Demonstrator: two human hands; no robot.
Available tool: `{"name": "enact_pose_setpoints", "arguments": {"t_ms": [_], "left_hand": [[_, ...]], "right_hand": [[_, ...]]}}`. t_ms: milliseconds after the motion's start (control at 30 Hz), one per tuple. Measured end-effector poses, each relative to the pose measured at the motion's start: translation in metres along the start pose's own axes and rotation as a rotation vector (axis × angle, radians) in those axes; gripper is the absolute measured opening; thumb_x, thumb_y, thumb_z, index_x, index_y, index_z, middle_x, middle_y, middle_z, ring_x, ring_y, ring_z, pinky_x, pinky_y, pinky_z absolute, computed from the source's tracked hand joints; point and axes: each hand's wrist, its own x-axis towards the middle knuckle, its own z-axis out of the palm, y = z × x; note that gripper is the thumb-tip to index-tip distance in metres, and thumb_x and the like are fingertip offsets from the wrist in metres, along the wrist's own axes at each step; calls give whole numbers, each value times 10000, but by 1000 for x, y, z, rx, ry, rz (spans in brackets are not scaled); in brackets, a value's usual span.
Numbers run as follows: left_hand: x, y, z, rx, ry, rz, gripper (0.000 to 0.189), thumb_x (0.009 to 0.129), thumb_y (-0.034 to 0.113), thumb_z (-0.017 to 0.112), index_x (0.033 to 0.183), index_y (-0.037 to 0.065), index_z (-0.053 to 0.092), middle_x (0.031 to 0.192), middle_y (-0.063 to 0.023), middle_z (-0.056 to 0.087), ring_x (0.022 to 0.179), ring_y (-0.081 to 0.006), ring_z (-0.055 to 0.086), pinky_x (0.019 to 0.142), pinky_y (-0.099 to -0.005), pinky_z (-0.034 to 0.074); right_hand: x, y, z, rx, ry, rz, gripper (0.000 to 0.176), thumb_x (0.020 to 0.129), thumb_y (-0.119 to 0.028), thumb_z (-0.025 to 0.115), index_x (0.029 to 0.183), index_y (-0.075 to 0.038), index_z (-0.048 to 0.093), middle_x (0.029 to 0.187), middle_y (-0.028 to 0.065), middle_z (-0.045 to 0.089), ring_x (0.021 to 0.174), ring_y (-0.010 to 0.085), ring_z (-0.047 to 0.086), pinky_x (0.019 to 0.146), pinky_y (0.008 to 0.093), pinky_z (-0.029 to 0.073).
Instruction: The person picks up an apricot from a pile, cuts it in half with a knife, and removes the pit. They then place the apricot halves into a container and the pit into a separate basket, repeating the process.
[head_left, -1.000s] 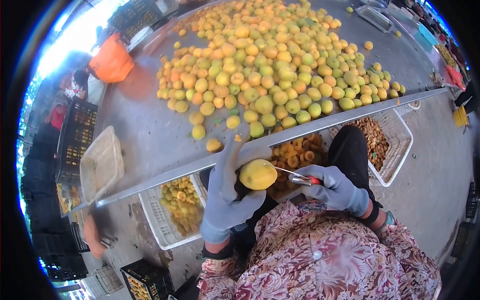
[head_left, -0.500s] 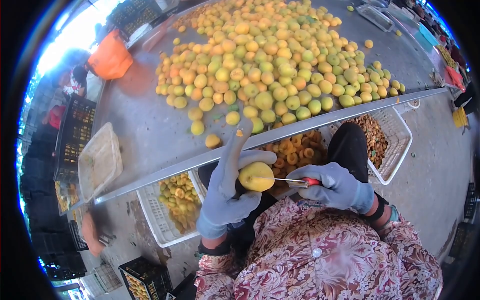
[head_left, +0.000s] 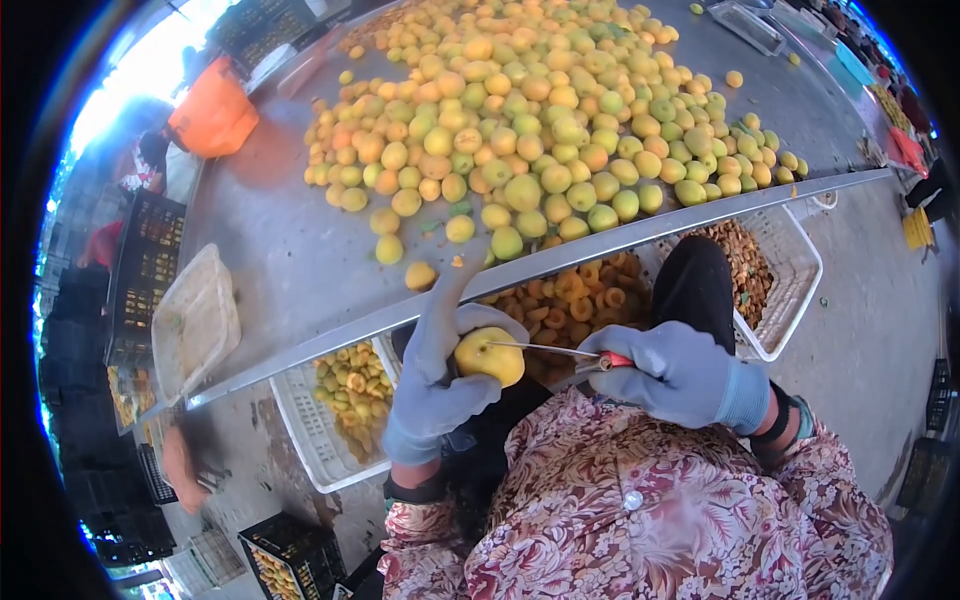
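In a grey glove, my left hand (head_left: 432, 365) holds a yellow apricot (head_left: 490, 357) between thumb and fingers, its index finger stretched upward. My right hand (head_left: 680, 372), gloved too, is closed round the red handle of a small knife (head_left: 614, 361). The thin blade points left and its tip meets the apricot near the middle of its face. Both hands are above my lap, just below the metal table's edge. Beneath them, halved apricots (head_left: 575, 300) lie in a container partly hidden by my hands and the table.
A large heap of apricots (head_left: 520, 130) covers much of the metal table (head_left: 270, 290). Under its edge stand a white crate of apricots (head_left: 330, 480) and a white basket (head_left: 800, 290) of brown pits. A pale tray (head_left: 195, 325) and an orange bucket (head_left: 213, 110) are on the left.
Both hands have shifted apart slightly, the left one moving left with the apricot and the right one moving a little right. The apricot has turned, and more of the blade shows.
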Motion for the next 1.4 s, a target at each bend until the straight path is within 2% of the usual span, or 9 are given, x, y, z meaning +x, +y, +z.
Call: {"name": "enact_pose_setpoints", "arguments": {"t_ms": [367, 433, 567, 633, 867, 933, 1167, 1367, 1400], "left_hand": [[10, -19, 2, -18, 86, 169, 777, 744, 270, 551, 1382, -43, 238, 852, -157, 630, 832, -179, 591, 773, -270, 459], [14, -27, 1, 775, 298, 491, 478, 884, 286, 408, 1229, -43, 433, 781, -135, 645, 824, -192, 587, 810, -306, 452], [12, -23, 26, 350, 492, 293, 362, 936, 279, 320, 929, -1, 550, 762, -104, 658, 900, -228, 584, 871, -362, 428], [14, -28, 16, 818, 495, 433, 355, 949, 277, 332, 787, 31, 530, 731, -70, 657, 942, -246, 579, 894, -404, 413], [14, -20, 19, 1189, 441, 511, 267, 940, 205, 377, 862, 14, 547, 730, -47, 664, 976, -271, 546, 931, -406, 365], [13, -27, 25, 546, 512, 376, 224, 880, 198, 470, 915, -6, 558, 756, -56, 666, 1002, -302, 521, 941, -397, 338], [17, -44, 26, 1007, 513, 464, 467, 844, 317, 528, 1125, -51, 462, 849, -98, 650, 1002, -194, 504, 930, -384, 358], [26, -78, 32, 415, 688, 64, 488, 838, 357, 536, 1150, -15, 480, 924, -97, 635, 873, -235, 570, 823, -382, 446], [31, -75, 25, -357, 574, 24, 466, 855, 343, 527, 1171, 5, 478, 915, -102, 630, 851, -237, 580, 830, -394, 451]], "right_hand": [[-2, -6, 14, 100, 35, -19, 171, 904, -187, 494, 982, -35, 491, 626, 130, 541, 588, 295, 584, 525, 356, 425], [0, -5, 19, 19, 13, -47, 181, 900, -145, 487, 1030, -22, 513, 661, 125, 565, 614, 275, 611, 534, 331, 449], [1, -5, 28, 163, 165, -70, 130, 886, -153, 496, 928, -48, 431, 637, 153, 551, 588, 343, 570, 516, 399, 417], [2, -7, 27, 145, 147, -27, 138, 879, -144, 505, 936, -46, 428, 655, 152, 563, 596, 347, 574, 521, 406, 423], [14, -2, 33, 64, 134, -53, 162, 889, -164, 499, 968, -28, 461, 652, 158, 564, 603, 340, 588, 528, 400, 442], [14, -3, 36, 71, 155, -60, 179, 905, -186, 495, 984, -26, 483, 626, 145, 554, 579, 320, 591, 520, 369, 448], [10, -7, 43, 63, 180, 82, 228, 907, -229, 452, 955, -6, 438, 657, 210, 573, 614, 384, 580, 548, 466, 442], [11, -2, 42, -56, 231, 77, 241, 903, -240, 463, 938, -3, 437, 627, 196, 572, 588, 375, 580, 518, 463, 440], [12, -3, 41, -97, 253, 68, 245, 900, -240, 467, 937, 0, 436, 611, 189, 570, 576, 373, 579, 509, 462, 440]]}}
